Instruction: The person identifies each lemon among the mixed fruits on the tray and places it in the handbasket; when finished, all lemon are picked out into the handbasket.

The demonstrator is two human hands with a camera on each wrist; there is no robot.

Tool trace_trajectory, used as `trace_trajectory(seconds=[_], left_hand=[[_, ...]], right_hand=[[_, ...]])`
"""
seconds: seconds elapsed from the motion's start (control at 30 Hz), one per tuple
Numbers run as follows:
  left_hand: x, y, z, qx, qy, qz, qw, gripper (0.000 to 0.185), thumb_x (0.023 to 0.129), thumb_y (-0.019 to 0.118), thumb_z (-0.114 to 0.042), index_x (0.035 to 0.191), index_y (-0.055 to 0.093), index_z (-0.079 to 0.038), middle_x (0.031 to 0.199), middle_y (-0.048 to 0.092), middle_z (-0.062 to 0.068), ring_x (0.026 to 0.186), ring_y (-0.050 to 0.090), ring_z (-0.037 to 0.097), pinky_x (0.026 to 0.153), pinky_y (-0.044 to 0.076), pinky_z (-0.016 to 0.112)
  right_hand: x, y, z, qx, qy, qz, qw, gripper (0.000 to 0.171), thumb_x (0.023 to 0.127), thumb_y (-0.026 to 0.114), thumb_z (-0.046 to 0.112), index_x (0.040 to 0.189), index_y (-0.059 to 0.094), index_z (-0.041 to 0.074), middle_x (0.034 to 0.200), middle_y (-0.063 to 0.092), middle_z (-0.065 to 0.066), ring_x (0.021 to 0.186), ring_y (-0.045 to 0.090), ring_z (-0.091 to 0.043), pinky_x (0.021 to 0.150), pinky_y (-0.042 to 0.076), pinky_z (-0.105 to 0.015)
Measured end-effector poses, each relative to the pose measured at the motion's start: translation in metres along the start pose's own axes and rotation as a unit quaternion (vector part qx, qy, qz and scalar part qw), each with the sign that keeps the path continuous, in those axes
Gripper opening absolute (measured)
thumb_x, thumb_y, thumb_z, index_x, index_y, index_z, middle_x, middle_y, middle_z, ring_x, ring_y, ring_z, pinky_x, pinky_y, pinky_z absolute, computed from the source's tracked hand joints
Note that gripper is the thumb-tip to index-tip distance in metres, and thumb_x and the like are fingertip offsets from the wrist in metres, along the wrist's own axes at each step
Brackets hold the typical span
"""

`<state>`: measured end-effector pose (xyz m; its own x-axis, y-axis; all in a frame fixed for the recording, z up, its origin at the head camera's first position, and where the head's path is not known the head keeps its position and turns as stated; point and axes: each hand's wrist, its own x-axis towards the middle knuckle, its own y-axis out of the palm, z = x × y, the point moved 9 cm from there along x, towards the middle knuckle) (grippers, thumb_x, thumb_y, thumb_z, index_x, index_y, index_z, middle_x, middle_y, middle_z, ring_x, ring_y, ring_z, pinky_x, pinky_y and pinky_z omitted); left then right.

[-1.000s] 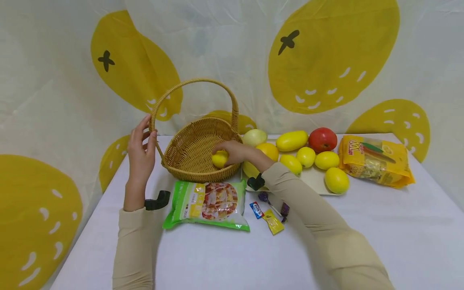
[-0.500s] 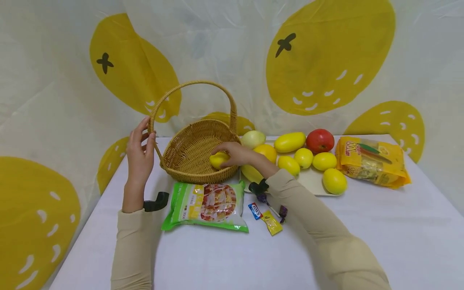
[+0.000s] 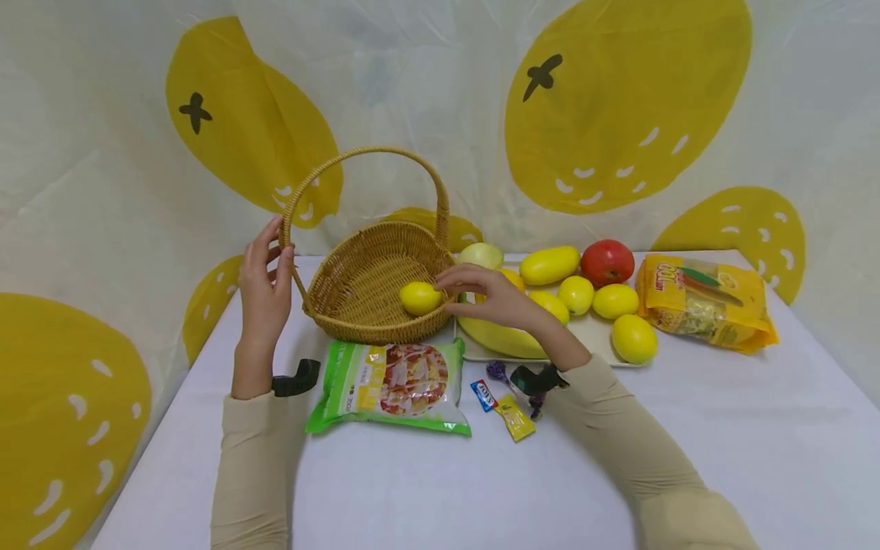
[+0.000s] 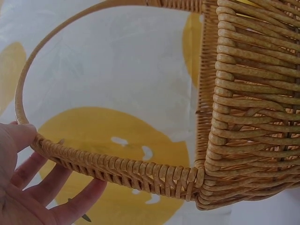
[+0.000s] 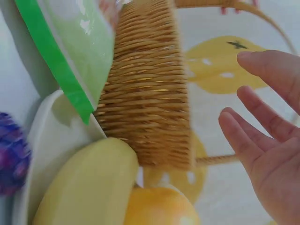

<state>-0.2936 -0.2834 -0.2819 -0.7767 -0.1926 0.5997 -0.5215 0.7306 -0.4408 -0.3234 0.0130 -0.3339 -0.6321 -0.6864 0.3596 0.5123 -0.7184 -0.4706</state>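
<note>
A wicker basket point(image 3: 371, 330) with a tall hoop handle point(image 3: 371, 153) stands at the table's back left. One yellow lemon point(image 3: 421, 298) lies inside it, by the right rim. My right hand point(image 3: 490, 294) hovers just right of that lemon with fingers spread and empty; the right wrist view shows its open palm point(image 5: 269, 145) beside the basket wall point(image 5: 145, 93). My left hand point(image 3: 266, 284) rests straight fingers against the handle's left base, thumb on the wrapped cane point(image 4: 117, 168), fingers point(image 4: 47, 192) behind it.
A white tray point(image 3: 591, 338) right of the basket holds several lemons, a long pale yellow fruit point(image 3: 498, 336), an orange and a red tomato point(image 3: 607, 262). A yellow packet point(image 3: 701, 302) lies far right. A green snack bag point(image 3: 392, 386) and small sweets point(image 3: 505, 409) sit in front.
My right hand has let go of the lemon, which now lies in the basket, and drawn back to the right with open fingers. The left hand stays on the handle.
</note>
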Motion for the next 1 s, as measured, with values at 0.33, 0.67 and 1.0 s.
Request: trace_trajectory(seconds=[0.33, 0.67, 1.0], left_hand=[[0.002, 0.000, -0.003, 0.003, 0.007, -0.002, 1.0000, 0.045, 0.103, 0.050, -0.016, 0.147, 0.044, -0.023, 0.133, 0.051, 0.016, 0.114, 0.059, 0.029, 0.088, 0.054, 0.023], [0.001, 0.002, -0.002, 0.002, 0.006, -0.001, 1.0000, 0.046, 0.103, 0.050, -0.016, 0.148, 0.044, -0.023, 0.132, 0.050, 0.017, 0.115, 0.059, 0.029, 0.090, 0.054, 0.027], [0.000, 0.002, -0.003, 0.011, 0.005, 0.000, 0.9999, 0.046, 0.103, 0.050, -0.017, 0.148, 0.043, -0.023, 0.133, 0.050, 0.016, 0.115, 0.058, 0.029, 0.090, 0.055, 0.037]], right_hand=[[-0.061, -0.051, -0.023, -0.043, 0.072, -0.043, 0.996, 0.034, 0.088, 0.070, 0.002, 0.121, 0.063, -0.004, 0.133, 0.056, -0.019, 0.125, 0.050, -0.029, 0.108, 0.041, -0.045], [-0.091, -0.089, -0.066, -0.065, 0.169, -0.057, 0.982, 0.043, 0.091, 0.069, 0.011, 0.131, 0.057, -0.001, 0.134, 0.057, -0.019, 0.127, 0.046, -0.035, 0.110, 0.034, -0.056], [-0.104, -0.067, -0.081, -0.091, 0.213, 0.079, 0.970, 0.045, 0.089, 0.070, 0.009, 0.133, 0.058, 0.005, 0.140, 0.052, -0.014, 0.132, 0.039, -0.036, 0.112, 0.025, -0.063]])
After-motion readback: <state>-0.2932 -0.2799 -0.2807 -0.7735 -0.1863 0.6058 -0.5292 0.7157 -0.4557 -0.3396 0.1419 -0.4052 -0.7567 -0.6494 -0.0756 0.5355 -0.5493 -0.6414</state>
